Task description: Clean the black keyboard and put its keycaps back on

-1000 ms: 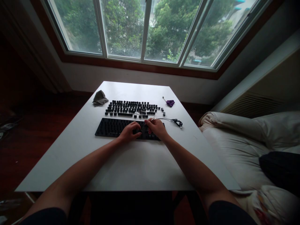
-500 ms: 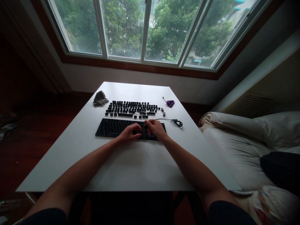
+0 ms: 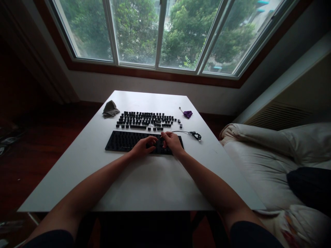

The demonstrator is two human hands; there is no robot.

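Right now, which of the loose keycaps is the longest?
The long black bar in the row nearest the keyboard, with small keycaps on either side; every other loose one is clearly shorter.

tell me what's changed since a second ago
Only a little: the bare left hand's fingertips reach slightly further right over the flat black keyboard. A thin shiny piece above the bare right hand no longer shows. I can't see anything clearly taken or released. The loose black keycaps, crumpled grey cloth and bundled black cable stayed put.
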